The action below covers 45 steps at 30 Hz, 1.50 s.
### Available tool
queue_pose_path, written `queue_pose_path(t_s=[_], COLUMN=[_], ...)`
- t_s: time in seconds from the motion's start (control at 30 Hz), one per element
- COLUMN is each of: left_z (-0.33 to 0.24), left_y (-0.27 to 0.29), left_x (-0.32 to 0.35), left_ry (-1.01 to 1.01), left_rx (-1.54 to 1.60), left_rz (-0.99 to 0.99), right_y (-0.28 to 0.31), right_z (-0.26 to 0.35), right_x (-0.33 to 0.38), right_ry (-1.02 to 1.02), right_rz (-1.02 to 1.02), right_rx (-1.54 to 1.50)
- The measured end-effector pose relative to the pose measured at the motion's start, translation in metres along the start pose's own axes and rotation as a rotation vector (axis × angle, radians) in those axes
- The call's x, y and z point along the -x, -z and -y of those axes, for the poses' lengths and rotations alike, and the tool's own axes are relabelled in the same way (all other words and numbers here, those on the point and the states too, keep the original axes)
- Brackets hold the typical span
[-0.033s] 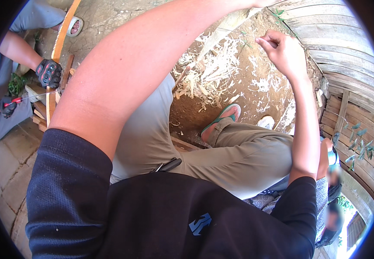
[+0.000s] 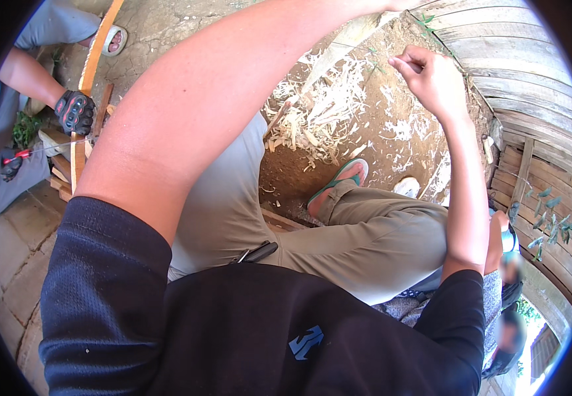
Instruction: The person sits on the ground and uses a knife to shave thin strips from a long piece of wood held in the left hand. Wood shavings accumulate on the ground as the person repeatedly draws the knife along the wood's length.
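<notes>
Wood strip [image 2: 346, 47], pale, slants among shavings [image 2: 322, 122] near the left hand [image 2: 401, 4], which the top edge cuts off; its grip cannot be told. Right hand [image 2: 436, 86] curls closed, nothing visible inside. Seemingly a pause; gripping calls for uncurled fingers.

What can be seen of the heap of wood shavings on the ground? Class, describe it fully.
The heap of wood shavings is pale cream to yellowish: many thin, dry-looking strips, some curled, loosely tangled. It lies on brown soil, with scattered bits reaching to the right. A long pale piece of wood overlaps its upper part in view; whether they touch is unclear. The right hand is apart from it.
</notes>
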<state>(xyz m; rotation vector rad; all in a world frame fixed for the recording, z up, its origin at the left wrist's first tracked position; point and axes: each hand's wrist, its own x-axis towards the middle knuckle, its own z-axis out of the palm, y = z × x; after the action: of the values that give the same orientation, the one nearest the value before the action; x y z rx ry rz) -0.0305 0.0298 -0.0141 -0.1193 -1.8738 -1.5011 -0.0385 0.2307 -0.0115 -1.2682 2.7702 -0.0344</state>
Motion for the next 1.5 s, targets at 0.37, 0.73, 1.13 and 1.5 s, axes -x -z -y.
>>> queue_pose_path(t_s=[0.37,0.73,1.13,1.5], left_z=[0.004,0.009,-0.001,0.008], left_y=[0.006,0.004,-0.003,-0.007], left_x=[0.005,0.002,0.007,0.007], left_ry=[-0.051,-0.085,-0.083,-0.155], left_rx=[0.174,0.090,-0.051,-0.040], left_rz=[0.014,-0.141,-0.216,-0.124], right_y=[-0.036,-0.030,-0.046,-0.052], right_z=[-0.010,-0.034,-0.018,-0.029], right_x=[-0.013,-0.009,-0.021,-0.017], right_ry=[0.087,0.007,0.055,0.106], right_rz=[0.168,-0.027,0.032,0.094], right_rx=[-0.023,-0.257,-0.251,-0.367])
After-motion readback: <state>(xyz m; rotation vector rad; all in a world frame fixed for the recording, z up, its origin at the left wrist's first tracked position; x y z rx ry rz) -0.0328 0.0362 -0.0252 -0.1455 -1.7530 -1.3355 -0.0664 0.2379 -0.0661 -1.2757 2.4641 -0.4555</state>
